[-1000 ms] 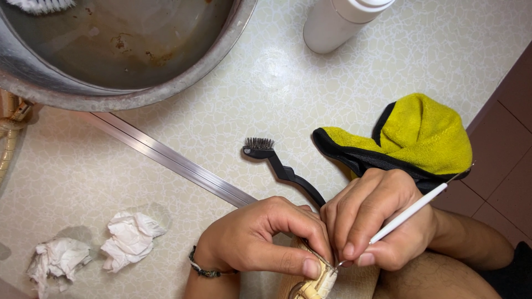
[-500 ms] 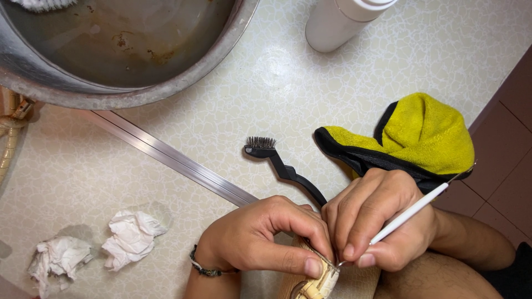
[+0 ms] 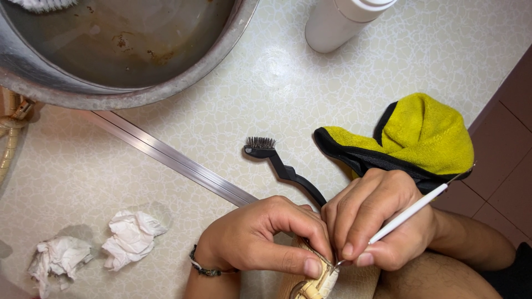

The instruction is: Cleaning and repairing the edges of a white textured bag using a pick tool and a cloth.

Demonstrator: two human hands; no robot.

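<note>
Head view looked straight down on both hands at the bottom edge. Left hand [image 3: 260, 241] was curled tight around a small beige object [image 3: 316, 283], thumb and forefinger pinching its top, likely to keep it steady for fine work; most of the object was hidden under the fingers and cut off by the frame, so its kind could not be told. Right hand [image 3: 379, 224] was closed in a pen-style grip on a thin white stick tool [image 3: 413, 211], tip pressed down where the object met the left thumb, angled low, probably for control at the tip.

Black brush [image 3: 282, 166] with short bristles lay on the pale patterned desk [image 3: 233, 122] just above the hands, handle toward them, within easy reach. Yellow cloth with black edging [image 3: 415, 138] sat bunched at the right, just beside the right hand's knuckles. Two crumpled white tissues [image 3: 94, 249] lay to the left, well apart from the hands. Large metal basin [image 3: 127, 44] with murky water filled the top left; a white bottle [image 3: 338, 22] stood at the top. A metal strip [image 3: 166, 156] ran diagonally across the desk.
</note>
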